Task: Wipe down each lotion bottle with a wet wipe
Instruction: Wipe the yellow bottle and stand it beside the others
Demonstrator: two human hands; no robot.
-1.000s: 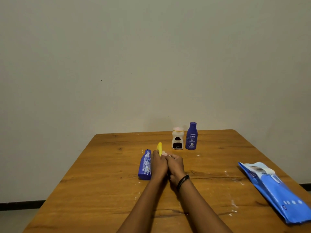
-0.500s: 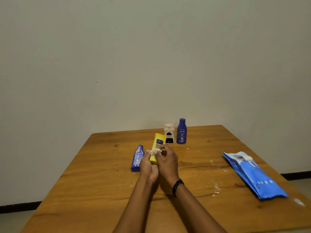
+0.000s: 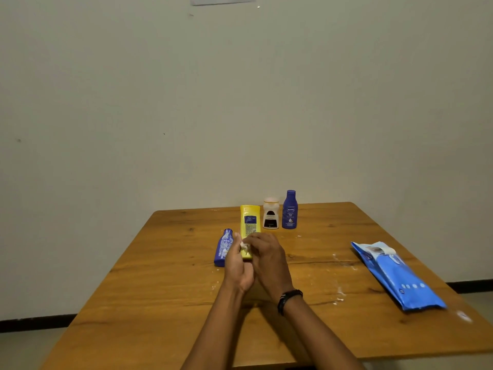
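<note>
A yellow lotion bottle (image 3: pixel 249 218) is held upright over the middle of the wooden table (image 3: pixel 165 284). My left hand (image 3: pixel 237 268) grips its lower end. My right hand (image 3: pixel 266 259) presses a small white wet wipe (image 3: pixel 245 246) against the bottle's lower part. A blue lotion bottle (image 3: pixel 223 248) lies on its side just left of my hands. At the table's far edge a white bottle with a dark label (image 3: pixel 271 213) and a dark blue bottle (image 3: pixel 289 209) stand upright side by side.
A blue wet wipe pack (image 3: pixel 394 273) lies on the right side of the table, its flap lifted. White smears (image 3: pixel 340 292) mark the wood between my hands and the pack. A plain wall stands behind the table.
The yellow bottle has come up from behind my hands and now stands taller and more upright. My right hand has slid down to its lower part with the wipe. The camera has tilted upward.
</note>
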